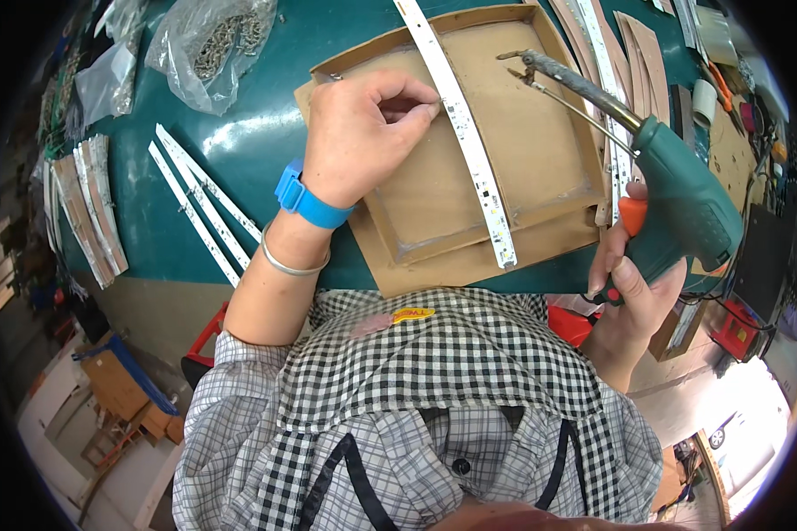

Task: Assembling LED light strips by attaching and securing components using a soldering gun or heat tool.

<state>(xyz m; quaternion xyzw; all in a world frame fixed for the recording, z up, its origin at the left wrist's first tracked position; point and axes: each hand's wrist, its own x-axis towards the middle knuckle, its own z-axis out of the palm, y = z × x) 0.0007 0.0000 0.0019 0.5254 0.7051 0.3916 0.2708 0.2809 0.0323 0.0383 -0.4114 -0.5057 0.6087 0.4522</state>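
Observation:
A long white LED strip board [474, 159] lies across a shallow cardboard tray [425, 208] on the green table. My left hand [363, 128] reaches over the tray from the left, thumb and fingers pinched beside the strip's edge. Whatever sits between those fingertips is too small to name. In my right hand [638, 288] is a green soldering gun [686, 190] with an orange trigger. Its dark tip points up and left, above the tray's right half and apart from the strip.
Three white strip boards [195, 195] lie to the left, with a bundle of strips [88, 208] farther out. A clear bag of small metal parts [217, 53] sits at the back left. More strips [642, 66] lie back right, near orange-handled pliers [720, 84] and cables.

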